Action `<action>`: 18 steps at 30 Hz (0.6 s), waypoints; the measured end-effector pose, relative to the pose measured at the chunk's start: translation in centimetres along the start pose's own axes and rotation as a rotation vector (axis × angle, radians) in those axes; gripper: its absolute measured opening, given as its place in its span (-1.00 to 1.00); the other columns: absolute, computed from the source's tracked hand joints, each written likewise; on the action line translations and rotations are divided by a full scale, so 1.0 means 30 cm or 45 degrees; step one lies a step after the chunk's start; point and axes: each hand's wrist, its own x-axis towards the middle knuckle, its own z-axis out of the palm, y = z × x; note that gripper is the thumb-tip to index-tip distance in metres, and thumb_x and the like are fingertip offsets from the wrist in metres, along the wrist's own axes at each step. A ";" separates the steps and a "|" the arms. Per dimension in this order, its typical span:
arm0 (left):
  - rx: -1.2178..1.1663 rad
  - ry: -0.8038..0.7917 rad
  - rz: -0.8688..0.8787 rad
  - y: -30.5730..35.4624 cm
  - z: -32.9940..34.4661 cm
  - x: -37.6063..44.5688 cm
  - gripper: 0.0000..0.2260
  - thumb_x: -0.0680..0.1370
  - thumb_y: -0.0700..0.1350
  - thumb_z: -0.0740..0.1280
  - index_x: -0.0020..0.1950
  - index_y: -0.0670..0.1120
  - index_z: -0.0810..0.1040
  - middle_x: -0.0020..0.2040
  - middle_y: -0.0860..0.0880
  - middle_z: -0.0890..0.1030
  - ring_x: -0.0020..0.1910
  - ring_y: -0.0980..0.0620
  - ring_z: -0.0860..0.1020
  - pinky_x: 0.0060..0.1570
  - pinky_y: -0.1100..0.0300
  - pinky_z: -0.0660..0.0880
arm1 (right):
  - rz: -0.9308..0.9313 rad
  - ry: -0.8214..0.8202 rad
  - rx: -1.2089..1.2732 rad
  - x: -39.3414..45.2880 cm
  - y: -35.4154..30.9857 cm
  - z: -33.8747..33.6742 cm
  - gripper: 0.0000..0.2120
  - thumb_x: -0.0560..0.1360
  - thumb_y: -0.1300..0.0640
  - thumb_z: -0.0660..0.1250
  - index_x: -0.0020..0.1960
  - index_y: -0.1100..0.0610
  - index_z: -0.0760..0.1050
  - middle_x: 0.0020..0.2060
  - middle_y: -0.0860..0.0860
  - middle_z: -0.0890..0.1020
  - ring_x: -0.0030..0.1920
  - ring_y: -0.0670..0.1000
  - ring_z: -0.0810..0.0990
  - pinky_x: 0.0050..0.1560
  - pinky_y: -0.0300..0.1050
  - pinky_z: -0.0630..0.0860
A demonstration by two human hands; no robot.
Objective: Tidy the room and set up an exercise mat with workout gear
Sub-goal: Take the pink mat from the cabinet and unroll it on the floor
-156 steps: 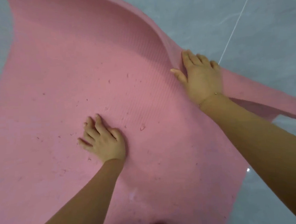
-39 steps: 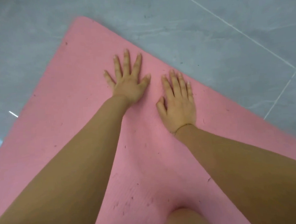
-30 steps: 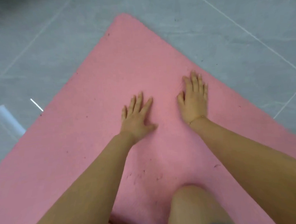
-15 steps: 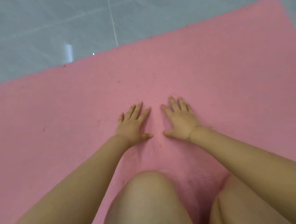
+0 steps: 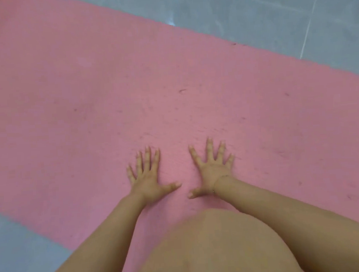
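Observation:
A pink exercise mat (image 5: 86, 95) lies flat on the floor and runs from the upper left to the right edge of the head view. Small dark specks and nicks dot its surface. My left hand (image 5: 148, 176) presses palm-down on the mat with straight, spread fingers. My right hand (image 5: 211, 168) lies flat beside it, fingers spread, a thin bracelet at the wrist. The two thumbs point toward each other with a small gap between them. A bare knee (image 5: 214, 246) rests on the mat just behind my hands.
Grey tiled floor (image 5: 272, 12) with pale grout lines shows beyond the mat's far edge. More grey floor (image 5: 19, 253) shows at the lower left, along the mat's near edge.
My view has swung, so the mat now runs diagonally with floor on both sides. Both hands stay flat on the mat, the fingers now spread wider and the hands a little further apart.

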 end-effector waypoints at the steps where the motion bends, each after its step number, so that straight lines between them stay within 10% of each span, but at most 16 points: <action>1: 0.011 -0.004 0.028 -0.028 0.002 0.003 0.10 0.27 0.50 0.26 0.47 0.14 -0.43 0.44 0.08 -0.53 0.43 -0.02 -0.50 0.38 -0.27 -0.35 | 0.064 0.020 -0.010 0.006 -0.026 -0.001 0.31 0.15 -0.35 0.49 0.44 -0.20 -0.49 0.39 0.20 -0.54 0.37 0.43 -0.47 0.33 0.51 -0.14; 18: -0.001 -0.033 0.239 -0.106 -0.047 0.102 0.17 0.19 0.43 0.40 0.47 0.22 -0.39 0.43 0.10 -0.55 0.40 -0.02 -0.54 0.32 -0.29 -0.41 | 0.394 -0.127 -0.063 0.103 -0.185 -0.077 0.45 0.14 -0.22 0.58 0.32 -0.11 -0.68 0.31 0.27 -0.61 0.40 0.45 -0.39 0.37 0.44 0.06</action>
